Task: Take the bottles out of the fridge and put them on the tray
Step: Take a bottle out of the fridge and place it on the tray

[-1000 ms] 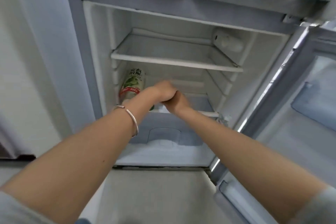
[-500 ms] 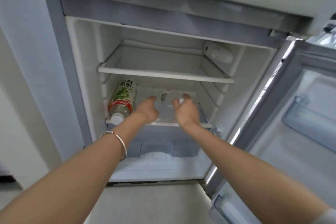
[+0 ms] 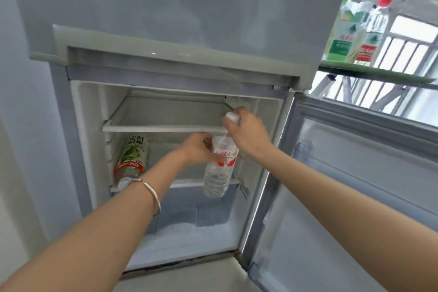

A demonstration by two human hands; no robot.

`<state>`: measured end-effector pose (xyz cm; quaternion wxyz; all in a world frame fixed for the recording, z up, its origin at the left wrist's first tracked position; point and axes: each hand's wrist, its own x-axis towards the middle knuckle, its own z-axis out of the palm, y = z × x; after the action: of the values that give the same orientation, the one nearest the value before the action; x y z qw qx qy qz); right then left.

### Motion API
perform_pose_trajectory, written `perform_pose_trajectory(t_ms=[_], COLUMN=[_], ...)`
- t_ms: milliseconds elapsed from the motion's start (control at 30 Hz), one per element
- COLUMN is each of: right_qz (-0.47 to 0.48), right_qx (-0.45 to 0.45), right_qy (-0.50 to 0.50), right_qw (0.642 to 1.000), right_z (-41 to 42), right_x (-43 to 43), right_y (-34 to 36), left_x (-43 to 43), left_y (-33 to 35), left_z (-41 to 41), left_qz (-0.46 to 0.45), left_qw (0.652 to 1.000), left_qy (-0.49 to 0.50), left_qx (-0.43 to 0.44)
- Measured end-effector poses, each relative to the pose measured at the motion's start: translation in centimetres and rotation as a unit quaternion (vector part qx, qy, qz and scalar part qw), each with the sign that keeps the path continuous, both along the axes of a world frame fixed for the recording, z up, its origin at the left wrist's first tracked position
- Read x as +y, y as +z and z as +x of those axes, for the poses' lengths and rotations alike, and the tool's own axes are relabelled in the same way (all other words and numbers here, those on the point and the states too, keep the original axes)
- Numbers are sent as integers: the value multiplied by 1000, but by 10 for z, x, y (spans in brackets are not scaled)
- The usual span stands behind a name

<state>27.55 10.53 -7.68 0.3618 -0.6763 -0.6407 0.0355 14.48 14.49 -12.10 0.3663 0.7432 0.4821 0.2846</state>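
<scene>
A clear water bottle (image 3: 219,173) with a red and white label hangs upright in front of the fridge's middle shelf. My right hand (image 3: 246,133) grips it round the neck below the white cap. My left hand (image 3: 198,149) holds its labelled body from the left. A second bottle (image 3: 131,160) with a green and red label lies on its side on the middle shelf (image 3: 189,182), cap toward me. At the upper right a green tray (image 3: 379,72) carries two upright bottles (image 3: 355,26).
The fridge's lower door (image 3: 355,185) stands open to the right, beside my right forearm. The upper glass shelf (image 3: 166,125) holds nothing. A drawer (image 3: 189,216) sits below the middle shelf. A wall is close on the left.
Both hands took hold of the clear bottle on the middle shelf and lifted it out upright. The view tilted upward, bringing the tray into sight.
</scene>
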Motion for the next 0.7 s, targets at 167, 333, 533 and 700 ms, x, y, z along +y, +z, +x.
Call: perform_pose_trajectory(t_ms=[167,333,533,700], right_qz=[-58,-160,-54,9], right_qx=[-13,-40,76,96], right_qy=[-5,-26,-1,18], right_qw=[998,986,996,995], right_z=[15,30,33,41], right_x=[-52,-89,-113,-127], right_y=[24,19,22,52], left_x=[-16,-20,-40,-66], left_y=[21,50,97,141], left_z=[8,23,41,42], left_qz=[-109,-118,-28,58], left_qw=[986,980,986,982], left_qy=[-92,-123,-139,-164], left_qx=[-86,-101,-91,-71])
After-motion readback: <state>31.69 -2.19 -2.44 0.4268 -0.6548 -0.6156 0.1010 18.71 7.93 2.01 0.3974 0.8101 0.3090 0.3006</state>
